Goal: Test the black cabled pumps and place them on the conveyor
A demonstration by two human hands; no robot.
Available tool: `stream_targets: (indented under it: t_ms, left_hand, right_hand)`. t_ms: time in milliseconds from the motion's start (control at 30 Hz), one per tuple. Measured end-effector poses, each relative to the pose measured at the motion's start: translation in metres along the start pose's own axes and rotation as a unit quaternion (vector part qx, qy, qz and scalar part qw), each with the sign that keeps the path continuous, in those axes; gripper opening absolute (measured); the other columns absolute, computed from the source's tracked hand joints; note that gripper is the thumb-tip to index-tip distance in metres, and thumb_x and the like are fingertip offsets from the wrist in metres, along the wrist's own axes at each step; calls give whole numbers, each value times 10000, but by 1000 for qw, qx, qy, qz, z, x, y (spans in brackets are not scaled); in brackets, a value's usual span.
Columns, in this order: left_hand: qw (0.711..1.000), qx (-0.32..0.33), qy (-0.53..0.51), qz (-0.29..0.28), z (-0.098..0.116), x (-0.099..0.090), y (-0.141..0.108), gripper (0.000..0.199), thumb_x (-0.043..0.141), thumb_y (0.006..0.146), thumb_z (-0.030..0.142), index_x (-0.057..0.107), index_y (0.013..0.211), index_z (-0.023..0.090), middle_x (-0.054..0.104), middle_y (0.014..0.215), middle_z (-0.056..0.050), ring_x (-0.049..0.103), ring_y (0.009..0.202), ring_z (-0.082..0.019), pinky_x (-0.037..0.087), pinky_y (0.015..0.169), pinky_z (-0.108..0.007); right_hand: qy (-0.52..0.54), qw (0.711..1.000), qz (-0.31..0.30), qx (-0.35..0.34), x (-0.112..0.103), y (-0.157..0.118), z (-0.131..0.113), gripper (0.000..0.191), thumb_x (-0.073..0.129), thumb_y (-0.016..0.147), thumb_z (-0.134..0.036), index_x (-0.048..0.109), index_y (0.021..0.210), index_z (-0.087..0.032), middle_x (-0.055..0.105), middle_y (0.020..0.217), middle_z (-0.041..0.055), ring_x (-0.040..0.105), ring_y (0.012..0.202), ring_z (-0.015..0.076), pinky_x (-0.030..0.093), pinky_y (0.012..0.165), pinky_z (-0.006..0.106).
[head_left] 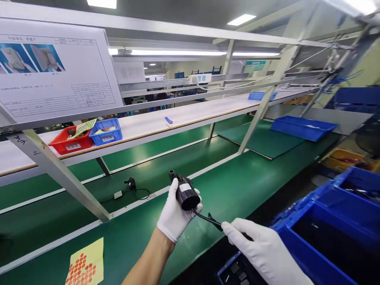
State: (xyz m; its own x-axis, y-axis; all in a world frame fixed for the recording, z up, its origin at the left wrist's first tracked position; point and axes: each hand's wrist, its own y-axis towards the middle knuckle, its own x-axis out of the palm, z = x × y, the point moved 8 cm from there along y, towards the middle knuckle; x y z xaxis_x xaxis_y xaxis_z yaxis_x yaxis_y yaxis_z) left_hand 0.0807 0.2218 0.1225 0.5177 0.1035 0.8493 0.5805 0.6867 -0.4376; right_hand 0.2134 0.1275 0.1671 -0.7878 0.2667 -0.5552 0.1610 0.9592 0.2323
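My left hand [175, 215], in a white glove, grips a black cylindrical pump-like device [185, 194] with a white label and a short spout at its upper end. From its lower end runs a black cable [204, 217]. My right hand [255, 241], also gloved in white, pinches this cable between thumb and fingers. Both hands are above the near edge of the green work surface [142, 245]. At the lower left lies a yellow sheet of round red stickers [86, 265].
A similar black device [130, 183] with a cable lies on the green belt behind the rail. Red [71, 140] and blue [106, 132] bins stand on the white shelf. Slanted metal posts [59, 174] rise from the bench. Blue crates [320, 237] stand at right.
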Motion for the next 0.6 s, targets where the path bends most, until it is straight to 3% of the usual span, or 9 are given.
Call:
stream_targets:
  t_ms: [67, 200, 333, 500, 600]
  left_hand:
    - [999, 8, 17, -30, 6, -11, 19, 462, 457, 1055, 535, 618, 1039, 102, 681, 907, -113, 716, 784, -239, 606, 609, -331]
    - [984, 30, 68, -164, 6, -28, 52, 521, 721, 859, 528, 664, 1172, 116, 718, 1044, -124, 742, 806, -287, 577, 524, -308]
    - [969, 65, 95, -217, -2, -50, 75, 556, 678, 882, 564, 690, 1246, 144, 718, 1154, -143, 757, 851, -291, 554, 517, -267]
    - [970, 99, 131, -179, -8, -64, 80, 635, 652, 889, 619, 643, 1279, 117, 696, 1190, -176, 740, 807, -261, 554, 551, -281]
    - [955, 160, 238, -71, -4, -68, 67, 803, 736, 879, 545, 391, 1506, 180, 643, 1283, -177, 731, 909, -244, 589, 807, -372]
  right_hand:
    - [10, 999, -50, -4, 18, 13, 34, 561, 537, 953, -574, 400, 586, -172, 361, 584, -4, 365, 511, 94, 359, 481, 186]
    - [8, 987, -157, 26, 59, 28, 100, 538, 451, 934, -592, 372, 594, -182, 390, 602, 3, 397, 558, 114, 398, 562, 215]
    - [10, 970, -230, 76, 82, 38, 142, 550, 401, 906, -646, 376, 599, -191, 433, 623, 17, 444, 590, 132, 437, 608, 233]
    - [29, 977, -209, 32, 78, 60, 149, 448, 506, 928, -533, 553, 636, -196, 541, 638, 4, 534, 567, 122, 461, 573, 208]
    - [65, 986, -153, -20, 70, 72, 142, 328, 534, 998, -447, 693, 834, -212, 685, 828, 17, 669, 712, 129, 524, 644, 173]
